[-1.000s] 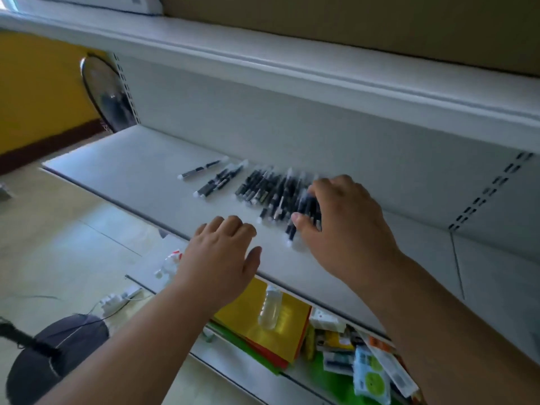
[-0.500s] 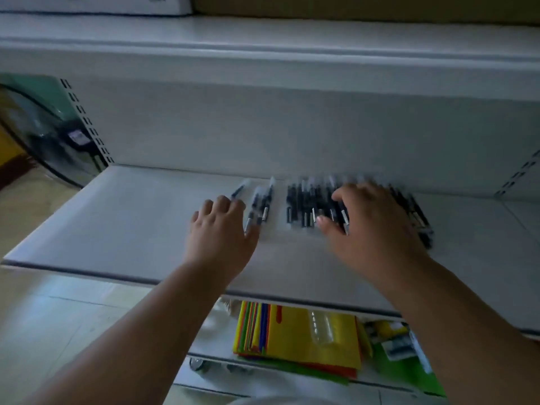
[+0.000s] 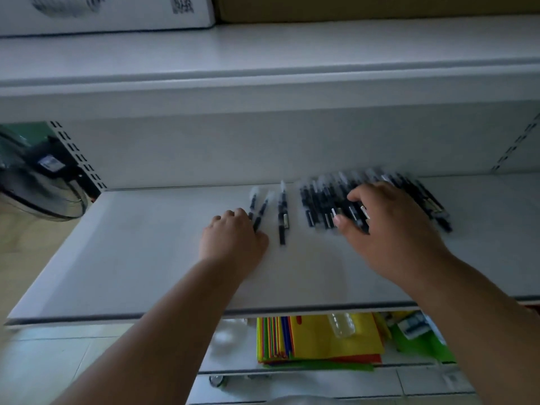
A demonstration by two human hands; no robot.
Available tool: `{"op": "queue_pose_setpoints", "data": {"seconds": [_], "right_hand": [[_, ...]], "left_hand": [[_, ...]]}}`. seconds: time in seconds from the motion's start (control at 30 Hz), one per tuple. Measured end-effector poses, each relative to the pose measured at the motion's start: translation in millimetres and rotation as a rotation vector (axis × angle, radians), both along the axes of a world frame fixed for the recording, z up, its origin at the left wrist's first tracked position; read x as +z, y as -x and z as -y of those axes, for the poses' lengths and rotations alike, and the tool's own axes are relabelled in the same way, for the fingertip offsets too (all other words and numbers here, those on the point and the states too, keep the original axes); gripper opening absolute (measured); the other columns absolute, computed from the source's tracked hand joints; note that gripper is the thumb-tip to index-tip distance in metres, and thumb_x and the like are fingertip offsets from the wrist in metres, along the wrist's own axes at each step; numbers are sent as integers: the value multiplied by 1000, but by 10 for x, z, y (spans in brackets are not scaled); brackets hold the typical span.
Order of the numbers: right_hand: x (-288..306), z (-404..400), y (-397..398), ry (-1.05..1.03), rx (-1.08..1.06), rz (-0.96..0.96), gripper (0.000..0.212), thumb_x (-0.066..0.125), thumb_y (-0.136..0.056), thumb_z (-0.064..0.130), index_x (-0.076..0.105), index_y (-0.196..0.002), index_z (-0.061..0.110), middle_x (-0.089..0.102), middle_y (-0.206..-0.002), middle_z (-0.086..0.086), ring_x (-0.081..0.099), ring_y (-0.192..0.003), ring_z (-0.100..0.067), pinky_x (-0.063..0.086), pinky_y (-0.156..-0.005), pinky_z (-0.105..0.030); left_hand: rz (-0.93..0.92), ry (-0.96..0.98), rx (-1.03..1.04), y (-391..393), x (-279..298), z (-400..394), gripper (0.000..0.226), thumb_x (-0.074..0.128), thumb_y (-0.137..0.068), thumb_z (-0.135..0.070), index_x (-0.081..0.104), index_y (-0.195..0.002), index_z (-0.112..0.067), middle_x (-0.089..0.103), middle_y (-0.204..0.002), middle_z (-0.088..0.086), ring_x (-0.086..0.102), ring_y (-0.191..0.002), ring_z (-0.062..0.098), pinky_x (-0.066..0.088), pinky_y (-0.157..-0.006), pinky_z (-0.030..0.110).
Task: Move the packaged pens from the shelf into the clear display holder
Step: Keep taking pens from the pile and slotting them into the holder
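Head view shows me gathering the packaged pens (image 3: 327, 206), which lie in a row on the shelf (image 3: 146, 258) at centre right of the frame; no clear display holder is in sight. My right hand (image 3: 388, 229) reaches forward with curled fingers over the main pile, though blur hides whether that grip has closed. My left hand (image 3: 233, 238) touches two loose pens (image 3: 260, 209) at centre, clamped on nothing, so next I judge I must bunch and lift them.

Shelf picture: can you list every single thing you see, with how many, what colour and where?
Packaged dark pens, pile: many, black, shelf back right, under the right hand.
Loose packaged pens: three, black, left of the pile.
Grey metal shelf: one, holds the pens.
Coloured paper stack: one, yellow top, lower shelf.
Clear plastic bottle: one, on the stack.
Black fan: one, far left.
White box: one, top shelf.
Left hand: touches the two leftmost loose pens.
Right hand: spread on the pile.
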State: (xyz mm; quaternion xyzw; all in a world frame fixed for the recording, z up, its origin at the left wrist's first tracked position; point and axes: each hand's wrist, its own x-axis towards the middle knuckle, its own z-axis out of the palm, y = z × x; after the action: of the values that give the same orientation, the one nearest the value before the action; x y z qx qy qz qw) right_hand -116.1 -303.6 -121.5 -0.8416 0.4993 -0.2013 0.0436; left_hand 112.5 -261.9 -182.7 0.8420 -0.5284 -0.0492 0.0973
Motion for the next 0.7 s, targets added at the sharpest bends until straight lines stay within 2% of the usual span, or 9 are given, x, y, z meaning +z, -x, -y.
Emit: {"op": "queue_pose_setpoints", "data": {"seconds": [0.17,0.33,0.47,0.57,0.7], "right_hand": [[11,-10,-9,7,-10,23,38,56,-87,44,58,-111,14,61,-107,-6,56,-100,-26,48,-85,-43],[-15,4,-11,15,-18,20,37,58,-89,42,57,-113,14,61,-109,-6,56,-101,-26,47,-85,-40],[-14,1,-21,9,-17,31,39,56,-89,42,57,-115,14,60,-113,-4,56,-103,-24,47,-85,-38],[-43,29,-4,11,-16,28,39,58,-90,42,57,-117,14,60,-116,-4,56,-104,-23,46,-86,-37],[-137,128,63,-16,-52,56,38,61,-90,40,57,-118,15,59,-115,-2,57,-96,-19,46,-80,-33]], "left_hand": [[89,-9,-24,27,-14,102,37,46,-91,-37,54,-110,-7,62,-112,14,57,-105,32,39,-75,33],[128,-75,-40,21,9,195,33,47,-88,-35,61,-107,-11,65,-106,10,59,-95,29,38,-69,29],[111,-81,-77,3,58,118,28,44,-92,-28,65,-104,-16,64,-94,8,47,-77,25,37,-64,29],[42,-6,-62,-27,57,19,19,41,-94,-28,58,-93,-18,47,-74,1,46,-73,26,33,-58,31],[-68,112,-95,36,55,-99,20,37,-98,-31,45,-85,-18,41,-68,-3,47,-68,26,29,-53,31]]}}
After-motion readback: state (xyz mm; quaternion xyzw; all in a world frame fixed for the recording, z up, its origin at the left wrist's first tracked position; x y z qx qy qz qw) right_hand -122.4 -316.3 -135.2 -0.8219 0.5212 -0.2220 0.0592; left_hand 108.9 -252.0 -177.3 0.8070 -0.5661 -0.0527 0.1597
